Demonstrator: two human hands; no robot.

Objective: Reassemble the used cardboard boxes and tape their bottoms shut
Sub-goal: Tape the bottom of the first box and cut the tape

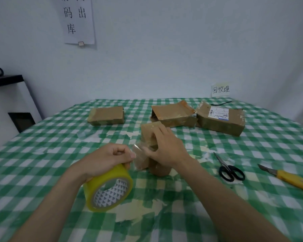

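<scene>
**Taping the Small Box Bottom**

Gripping tape roll (108, 186) in left hand (107, 158), strip drawn toward right hand (164, 147), which presses small box (150, 135) beneath its fingers. Light, crushable cardboard: brace at edges. Film clingy, wrinkle-prone: keep taut.

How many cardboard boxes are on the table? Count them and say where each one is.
4. One box lies far left, one open-ended box at far centre, one labelled box far right, and a small box under the right hand. None seems hidden.
</scene>
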